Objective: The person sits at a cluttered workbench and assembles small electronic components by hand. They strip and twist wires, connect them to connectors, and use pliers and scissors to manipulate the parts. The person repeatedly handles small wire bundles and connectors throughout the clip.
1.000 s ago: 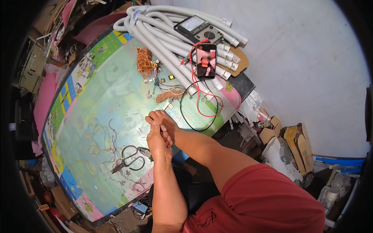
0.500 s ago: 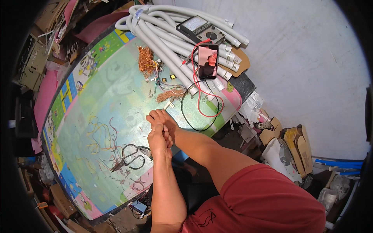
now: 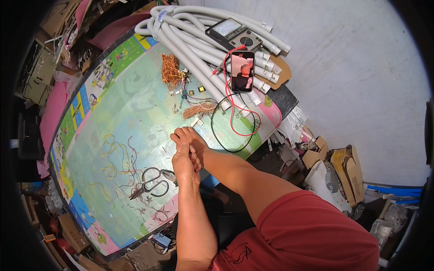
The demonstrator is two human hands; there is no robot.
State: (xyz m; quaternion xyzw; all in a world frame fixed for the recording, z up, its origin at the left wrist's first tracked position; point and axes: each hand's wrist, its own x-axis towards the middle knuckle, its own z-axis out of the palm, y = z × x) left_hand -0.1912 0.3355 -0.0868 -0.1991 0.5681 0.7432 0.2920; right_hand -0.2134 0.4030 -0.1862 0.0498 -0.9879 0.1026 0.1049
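My right hand (image 3: 188, 136) reaches in from the right, palm down over the table, its fingers loosely bent and a little apart. Below it, my left hand (image 3: 184, 166) is closed, thumb up and fingers curled, pressed against the right hand near its wrist. Whatever the left fingers hold, if anything, is hidden. Black-handled scissors (image 3: 149, 185) lie just left of my left wrist, beside pliers (image 3: 169, 175) partly covered by that hand. Beyond the right fingertips are a small white connector (image 3: 197, 122) and a reddish-brown fibre bundle (image 3: 197, 110).
Wire scraps (image 3: 122, 162) litter the table (image 3: 95, 131). At the back lie a copper wire tangle (image 3: 171, 70), small electronic parts (image 3: 201, 89), grey hoses (image 3: 181, 45), an analog multimeter (image 3: 233, 34) with red and black leads, and a phone (image 3: 242, 74). Cardboard boxes (image 3: 347, 169) stand right.
My hands and arms hold practically the same position. The picture on the phone's screen has changed slightly.
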